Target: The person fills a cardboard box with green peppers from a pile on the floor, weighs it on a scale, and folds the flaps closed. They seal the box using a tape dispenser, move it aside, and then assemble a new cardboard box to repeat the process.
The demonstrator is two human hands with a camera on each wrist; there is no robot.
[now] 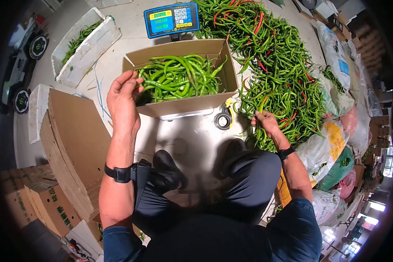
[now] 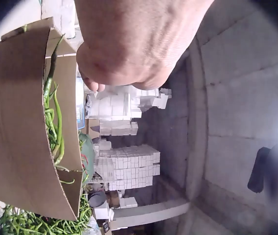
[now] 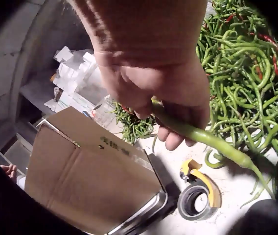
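My left hand (image 1: 132,81) reaches over the left wall of an open cardboard box (image 1: 183,105), its bent fingertips at the green chili peppers (image 1: 179,78) inside. Whether it pinches one I cannot tell; the left wrist view shows only the back of the left hand (image 2: 129,54) beside the box (image 2: 16,122). My right hand (image 1: 262,118) is at the near edge of a big pile of green and red peppers (image 1: 275,65). In the right wrist view, the right hand (image 3: 171,115) grips one long green pepper (image 3: 212,142).
The box stands on a metal floor scale (image 1: 192,139) with a blue display (image 1: 171,19). A tape roll (image 1: 223,121) lies by the box. Flat cartons (image 1: 74,148) are stacked at left, a foam box (image 1: 85,46) sits far left, and filled sacks (image 1: 332,144) are at right.
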